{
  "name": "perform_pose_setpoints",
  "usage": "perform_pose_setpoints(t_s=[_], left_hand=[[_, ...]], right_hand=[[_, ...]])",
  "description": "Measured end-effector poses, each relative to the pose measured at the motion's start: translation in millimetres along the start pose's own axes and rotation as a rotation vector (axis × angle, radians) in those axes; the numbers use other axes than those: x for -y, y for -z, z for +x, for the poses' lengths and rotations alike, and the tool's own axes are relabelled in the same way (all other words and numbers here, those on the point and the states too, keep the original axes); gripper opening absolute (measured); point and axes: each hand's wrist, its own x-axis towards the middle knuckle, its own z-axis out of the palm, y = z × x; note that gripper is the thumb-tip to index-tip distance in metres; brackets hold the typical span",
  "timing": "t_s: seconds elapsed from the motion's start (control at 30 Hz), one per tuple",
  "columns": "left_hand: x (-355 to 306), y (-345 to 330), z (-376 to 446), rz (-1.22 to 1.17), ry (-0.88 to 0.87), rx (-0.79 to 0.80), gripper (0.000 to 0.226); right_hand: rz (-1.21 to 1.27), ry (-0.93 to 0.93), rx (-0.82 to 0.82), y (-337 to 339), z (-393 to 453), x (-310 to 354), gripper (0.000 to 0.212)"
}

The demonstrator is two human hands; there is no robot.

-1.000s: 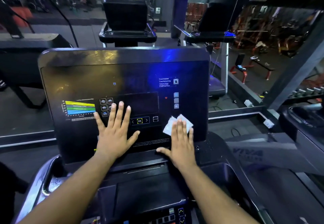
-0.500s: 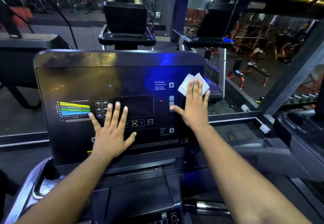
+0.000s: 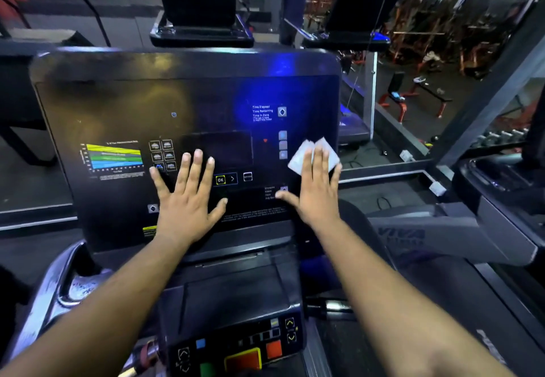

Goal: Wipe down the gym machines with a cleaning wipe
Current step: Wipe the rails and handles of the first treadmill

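The right hand (image 3: pixel 314 190) has slid the white wipe (image 3: pixel 313 155) down the console (image 3: pixel 188 96) from its upper right edge; its corners point up-left. Flat, straight fingers (image 3: pixel 317 158) press it; the left hand (image 3: pixel 184 199) stays spread flat.

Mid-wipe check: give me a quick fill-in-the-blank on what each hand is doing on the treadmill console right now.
1. The white cleaning wipe lies under the fingers of the ____ hand.
2. The left hand rests flat on the console panel and holds ____.
3. The wipe sits near the panel's ____ edge.
4. The button lit yellow between the two hands, beside the right hand, reads ____.

Missing words: right; nothing; right; OK
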Motion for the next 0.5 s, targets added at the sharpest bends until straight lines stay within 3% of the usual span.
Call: perform_pose_setpoints(t_s=[0.13, 0.33, 0.5], left_hand=[[-1, -3, -7, -0.002, -0.016, 0.025, 0.089], [8, -8, -25, 0.000, -0.060, 0.041, 0.088], [13, -7, -36, -0.010, -0.072, 0.055, 0.088]], right_hand=[[0.017, -0.035, 0.003, -4, -3, 7, 0.125], [0.026, -0.083, 0.184, -69, -107, 7, 0.123], [0.089, -0.101, 0.233, -64, -111, 24, 0.127]])
